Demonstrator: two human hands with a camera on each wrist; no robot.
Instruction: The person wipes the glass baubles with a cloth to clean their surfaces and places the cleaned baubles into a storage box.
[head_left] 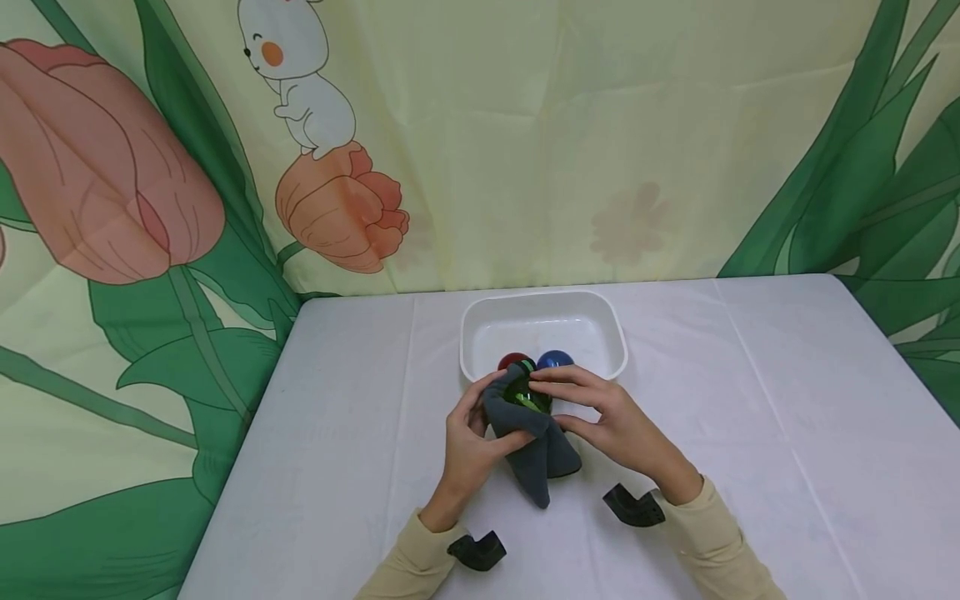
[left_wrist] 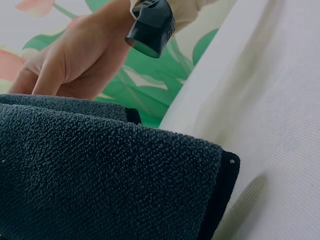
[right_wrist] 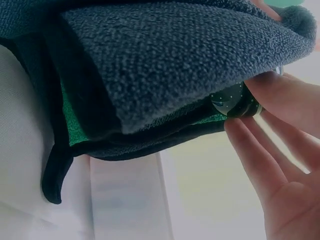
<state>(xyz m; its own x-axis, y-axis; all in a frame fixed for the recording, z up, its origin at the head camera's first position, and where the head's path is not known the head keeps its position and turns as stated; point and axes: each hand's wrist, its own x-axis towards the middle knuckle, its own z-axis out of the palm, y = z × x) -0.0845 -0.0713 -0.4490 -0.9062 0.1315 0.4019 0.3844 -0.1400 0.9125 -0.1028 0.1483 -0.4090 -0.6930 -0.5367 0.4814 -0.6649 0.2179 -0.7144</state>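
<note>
A shiny green ball [head_left: 528,398] with small pale dots sits partly wrapped in a dark grey towel [head_left: 542,467]. My left hand [head_left: 471,450] grips the towel around the ball from the left, thumb in front. From the right, my right hand [head_left: 621,423] holds the ball's exposed side between thumb and fingers. In the right wrist view, those fingers pinch the ball [right_wrist: 231,101] just below the towel's fold, and a green patch of the towel shows inside its black hem. Towel folds [left_wrist: 115,170] fill the lower left wrist view, hiding the ball.
Just beyond my hands stands a white tray [head_left: 542,295] with a red ball [head_left: 513,360] and a blue ball [head_left: 556,358] at its near side. A white cloth covers the table [head_left: 337,417]. Behind it hangs a printed curtain [head_left: 510,150].
</note>
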